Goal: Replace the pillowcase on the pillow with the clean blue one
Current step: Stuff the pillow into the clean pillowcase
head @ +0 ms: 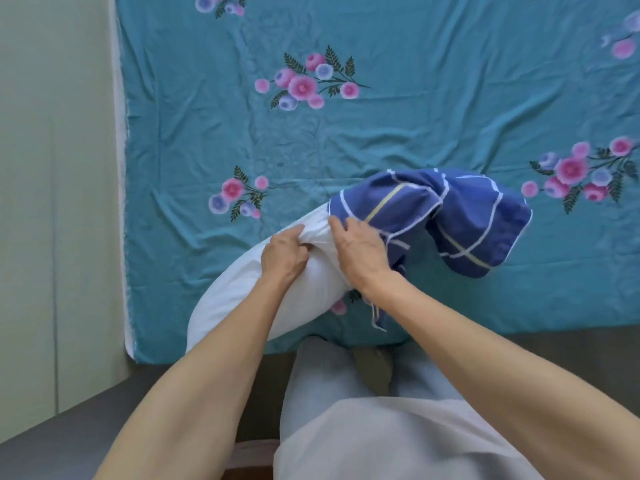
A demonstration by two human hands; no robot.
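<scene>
A white pillow (pixel 242 292) lies slanted on the near part of the bed, its far end inside a blue pillowcase (pixel 460 220) with white and yellow grid lines. The pillowcase covers only that far end and hangs bunched and loose to the right. My left hand (pixel 284 252) grips a fold of the pillow's white fabric just below the pillowcase's edge. My right hand (pixel 360 247) lies at the pillowcase's open edge, fingers curled into the blue cloth where it meets the pillow. Thin tie strings dangle below my right wrist.
A teal bedsheet (pixel 381 133) with pink and blue flower prints covers the bed. A pale wall (pixel 52 168) runs along the left side. The dark floor (pixel 571 348) and my light trousers (pixel 346 410) are at the bed's near edge.
</scene>
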